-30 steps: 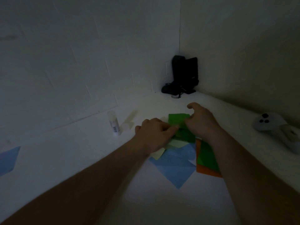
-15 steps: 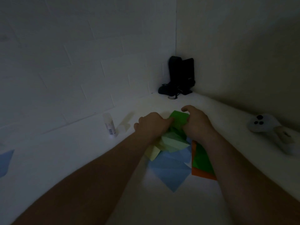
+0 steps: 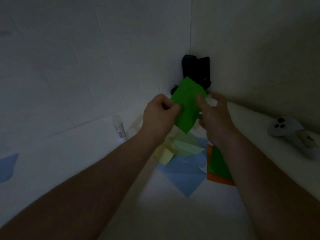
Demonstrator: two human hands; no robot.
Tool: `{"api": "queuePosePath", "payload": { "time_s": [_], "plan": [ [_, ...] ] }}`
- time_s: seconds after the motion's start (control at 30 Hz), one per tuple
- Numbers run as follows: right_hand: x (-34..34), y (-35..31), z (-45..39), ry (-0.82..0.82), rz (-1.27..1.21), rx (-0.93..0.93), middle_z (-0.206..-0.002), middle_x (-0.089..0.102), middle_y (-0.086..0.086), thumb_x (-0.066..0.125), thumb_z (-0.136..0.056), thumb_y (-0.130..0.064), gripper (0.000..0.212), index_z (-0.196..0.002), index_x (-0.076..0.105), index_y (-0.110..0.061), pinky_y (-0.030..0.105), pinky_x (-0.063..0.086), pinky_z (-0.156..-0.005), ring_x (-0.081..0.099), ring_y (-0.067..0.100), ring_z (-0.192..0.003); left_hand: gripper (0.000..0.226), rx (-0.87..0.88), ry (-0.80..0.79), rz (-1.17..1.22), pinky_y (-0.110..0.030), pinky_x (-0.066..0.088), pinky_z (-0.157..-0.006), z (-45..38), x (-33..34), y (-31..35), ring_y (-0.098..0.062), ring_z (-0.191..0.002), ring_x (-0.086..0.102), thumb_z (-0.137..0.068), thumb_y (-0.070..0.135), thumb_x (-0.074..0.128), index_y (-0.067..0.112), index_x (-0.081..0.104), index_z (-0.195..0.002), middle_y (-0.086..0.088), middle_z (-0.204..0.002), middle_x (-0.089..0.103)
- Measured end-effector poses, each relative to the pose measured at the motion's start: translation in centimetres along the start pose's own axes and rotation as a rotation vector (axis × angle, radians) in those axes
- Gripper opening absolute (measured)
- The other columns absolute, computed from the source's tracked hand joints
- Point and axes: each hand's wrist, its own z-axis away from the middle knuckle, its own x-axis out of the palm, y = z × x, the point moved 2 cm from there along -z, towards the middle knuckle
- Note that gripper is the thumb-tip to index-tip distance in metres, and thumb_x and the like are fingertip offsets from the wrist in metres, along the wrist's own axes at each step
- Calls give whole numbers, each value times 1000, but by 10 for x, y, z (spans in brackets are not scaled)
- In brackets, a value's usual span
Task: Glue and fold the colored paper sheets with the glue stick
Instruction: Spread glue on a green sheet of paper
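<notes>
A folded bright green paper is held up in the air above the table. My left hand pinches its left edge with curled fingers, and my right hand grips its right edge, thumb on the front. Below them on the table lie pale yellow-green folded papers, a blue sheet, and a green sheet on top of an orange one. The white glue stick stands upright on the table to the left of my left hand, apart from it.
A black device stands in the wall corner behind the paper. A white game controller lies at the right. Another blue paper sits at the far left edge. Walls close in behind and on the right.
Both hands have lifted the green paper off the pile and raised it into the air; before, they were pressing it down on the table.
</notes>
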Motion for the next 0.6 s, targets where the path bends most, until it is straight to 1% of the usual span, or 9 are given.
{"api": "queuePosePath", "payload": {
  "time_s": [0.03,0.1,0.13,0.2,0.27,0.4,0.47,0.53,0.6],
  "plan": [
    [6,0,4,-74,-110,10,-129,65,5,78,-85,-44,77,-149,40,-25,45,60,-89,70,23,-108,24,-18,-26,34,-37,48,-63,6,-12,-1,-15,-67,55,-83,18,76,19,53,-73,-4,-69,58],
    [17,-4,16,-204,-168,-44,-124,70,8,78,-89,-17,59,-142,51,-21,47,61,-89,73,24,-106,28,-58,-125,76,-37,50,-65,24,-42,-5,-19,-70,59,-82,14,79,19,52,-84,-3,-73,62],
    [22,-5,24,-251,-98,-83,-120,71,8,77,-89,-9,53,-136,56,-23,46,61,-88,73,23,-104,32,-82,-204,97,-37,52,-65,35,-59,-7,-21,-71,62,-85,8,79,19,50,-93,-5,-76,65],
    [34,-2,43,-359,69,-147,-111,74,8,76,-87,-2,50,-129,61,-25,45,61,-86,74,22,-101,38,-117,-368,97,-38,57,-66,56,-94,-10,-23,-74,68,-90,-1,74,18,44,-104,-9,-83,68],
    [49,2,62,-429,144,-161,-108,75,7,77,-87,-2,47,-126,63,-26,44,62,-85,74,21,-98,37,-119,-455,26,-37,59,-69,72,-128,-15,-24,-79,70,-91,-4,70,20,46,-107,-8,-92,68],
    [64,4,78,-418,340,-277,-106,73,0,75,-90,-9,50,-129,60,-37,35,63,-78,74,13,-90,29,-111,-511,-93,-39,59,-78,81,-182,-30,-31,-93,72,-96,-8,62,20,65,-101,-16,-115,68],
    [61,4,75,-421,537,-324,-102,70,-2,76,-90,-14,57,-134,53,-43,30,62,-70,72,13,-84,30,-160,-545,-148,-38,60,-83,80,-197,-38,-30,-97,73,-95,-7,63,21,73,-101,-8,-112,74],
    [57,8,70,-474,776,-333,-102,66,-2,76,-89,-20,63,-138,46,-46,28,57,-67,68,14,-83,31,-189,-576,-218,-29,59,-80,75,-205,-41,-21,-96,74,-93,-4,66,23,77,-105,-1,-107,77],
    [52,15,64,-441,1125,-369,-112,56,2,73,-90,-27,71,-147,35,-44,34,51,-80,60,21,-99,31,-189,-614,-250,-21,57,-77,70,-208,-42,-12,-96,74,-91,-4,68,21,77,-108,5,-106,77]
  ]
}}
